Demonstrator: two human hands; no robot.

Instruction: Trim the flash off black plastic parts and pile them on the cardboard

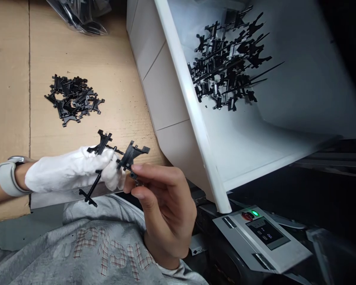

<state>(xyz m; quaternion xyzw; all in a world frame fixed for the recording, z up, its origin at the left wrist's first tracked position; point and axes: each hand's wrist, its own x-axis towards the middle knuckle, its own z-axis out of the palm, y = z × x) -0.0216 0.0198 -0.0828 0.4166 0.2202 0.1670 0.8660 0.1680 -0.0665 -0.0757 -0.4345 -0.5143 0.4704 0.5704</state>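
My left hand (68,171), in a white glove with a pale wristband, is closed around a black plastic sprue (106,166) with small moulded parts on its arms. My bare right hand (163,206) pinches one black part (133,155) at the sprue's right end between thumb and fingers. Both hands hover over my lap, just in front of the cardboard-covered table (118,79). A pile of separated black parts (72,99) lies on the cardboard beyond my left hand.
A tilted white bin (192,114) to the right holds several black sprues (228,67). Below it sits a grey control panel (262,235) with a red button and a green light. A plastic bag (83,16) lies at the table's far edge.
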